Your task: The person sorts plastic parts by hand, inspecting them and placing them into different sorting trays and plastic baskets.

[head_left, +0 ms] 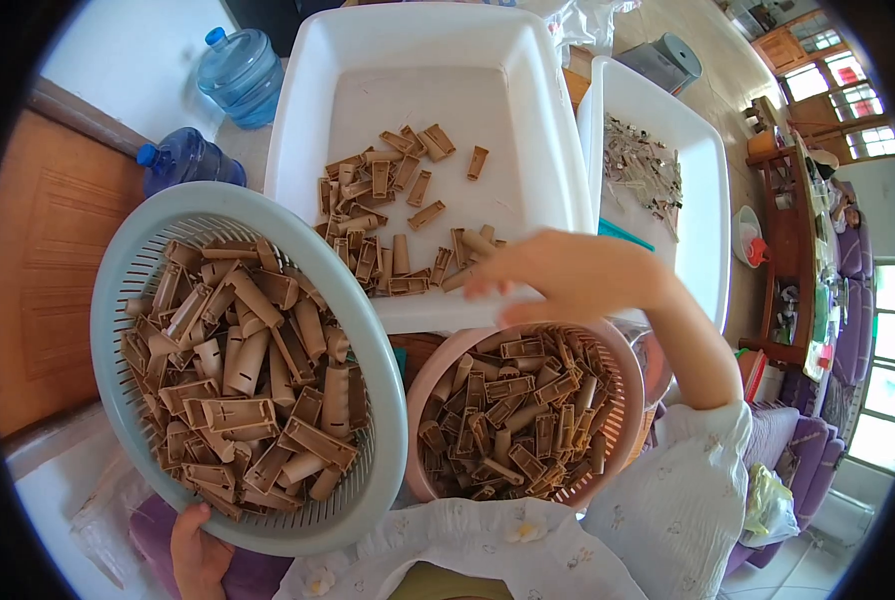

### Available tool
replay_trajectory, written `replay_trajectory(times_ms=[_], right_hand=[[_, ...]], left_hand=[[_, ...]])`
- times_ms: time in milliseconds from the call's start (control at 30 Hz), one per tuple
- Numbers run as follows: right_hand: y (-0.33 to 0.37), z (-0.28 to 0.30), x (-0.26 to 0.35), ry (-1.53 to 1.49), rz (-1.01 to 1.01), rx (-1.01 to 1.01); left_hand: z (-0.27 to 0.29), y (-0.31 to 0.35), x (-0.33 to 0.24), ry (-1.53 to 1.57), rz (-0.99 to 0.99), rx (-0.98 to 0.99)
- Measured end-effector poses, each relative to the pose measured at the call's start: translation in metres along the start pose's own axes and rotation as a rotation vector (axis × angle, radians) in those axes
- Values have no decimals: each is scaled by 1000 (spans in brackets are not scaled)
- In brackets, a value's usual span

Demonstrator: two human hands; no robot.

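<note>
My left hand (198, 550) grips the rim of a grey-blue plastic basket (308, 537), tilted at my left. Tan-brown, half-round plastic pieces (251, 360) fill much of this basket. My right hand (578, 275) is over the near right corner of a large white tub (550, 170), its fingers and thumb apart, slightly blurred and holding nothing visible. Closest to its fingertips are a few similar pieces (476, 243) in the tub; more lie heaped toward its near left side. Under my right hand, a pink basket (430, 385) contains many narrower brown pieces (513, 425).
A second white tub (706, 170) to the right holds small thin parts (648, 165) and a teal strip (626, 235). Two blue water jugs (240, 80) stand at the far left, beyond a wooden door (53, 280). A grey cylindrical bin (663, 62) is behind the second tub.
</note>
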State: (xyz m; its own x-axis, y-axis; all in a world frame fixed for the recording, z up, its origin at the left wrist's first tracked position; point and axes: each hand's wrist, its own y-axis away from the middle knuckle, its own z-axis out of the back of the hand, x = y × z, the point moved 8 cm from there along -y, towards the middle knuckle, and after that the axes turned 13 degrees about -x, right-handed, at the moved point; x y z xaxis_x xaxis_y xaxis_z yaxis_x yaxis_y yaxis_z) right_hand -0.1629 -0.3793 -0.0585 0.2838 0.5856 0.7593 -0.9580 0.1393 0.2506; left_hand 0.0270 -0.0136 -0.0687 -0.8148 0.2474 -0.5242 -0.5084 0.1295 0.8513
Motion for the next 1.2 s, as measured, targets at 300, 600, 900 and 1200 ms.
replay_trajectory(times_ms=[300, 600, 900, 1200], right_hand=[[-85, -76, -71, 873, 349, 12], [-97, -41, -55, 309, 17, -146], [-107, -65, -85, 364, -30, 24], [-93, -23, -69, 67, -191, -3]], left_hand=[[7, -7, 1, -10, -11, 7], [11, -2, -2, -8, -67, -1], [20, -6, -3, -17, -64, -7], [31, -3, -4, -29, -69, -52]])
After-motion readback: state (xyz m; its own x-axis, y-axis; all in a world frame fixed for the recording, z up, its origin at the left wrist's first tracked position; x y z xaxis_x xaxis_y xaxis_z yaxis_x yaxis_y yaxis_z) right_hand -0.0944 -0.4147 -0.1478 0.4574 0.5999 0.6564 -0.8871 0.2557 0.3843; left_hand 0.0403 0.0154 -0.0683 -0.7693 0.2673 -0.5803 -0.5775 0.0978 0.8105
